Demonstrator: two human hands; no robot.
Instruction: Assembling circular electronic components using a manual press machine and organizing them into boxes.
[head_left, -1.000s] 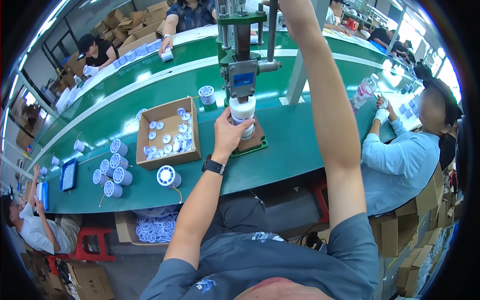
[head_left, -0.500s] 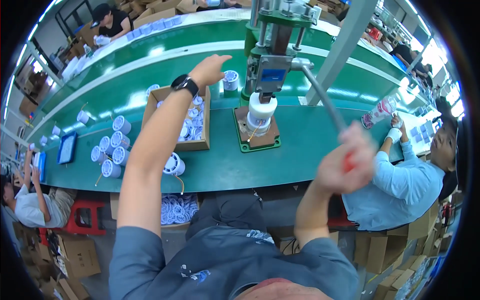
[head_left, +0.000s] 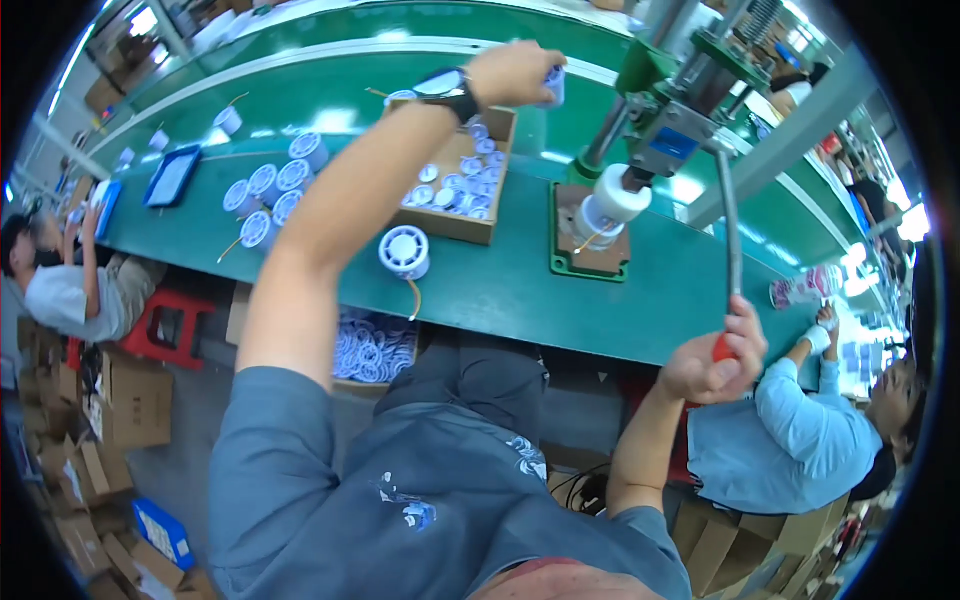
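My left hand [head_left: 512, 76] reaches over the far part of the bench, fingers closed round a white round plastic housing [head_left: 555, 86]. In my right hand [head_left: 715, 362] is the red-gripped end of the lever [head_left: 732, 235] of a green hand press [head_left: 672, 135]. Under the ram, a white cylindrical pressing head [head_left: 622, 193] sits on another white housing, which has a thin wire trailing from it. Below my left forearm, a cardboard box [head_left: 470, 230] holds many small white round parts. One housing with a slotted top [head_left: 404, 252] and an orange wire stands near the front edge.
Several white housings [head_left: 262, 185] cluster left of my arm, with a blue tray [head_left: 172, 176] beyond. Under the bench is a box of white rings [head_left: 372, 350]. A person in light blue [head_left: 815, 425] sits at right; another person [head_left: 85, 290] sits at left.
My left hand has reached the housing on the far side and closed on it. My right hand keeps the lever, now lower in the picture. The whole view has turned and shifted.
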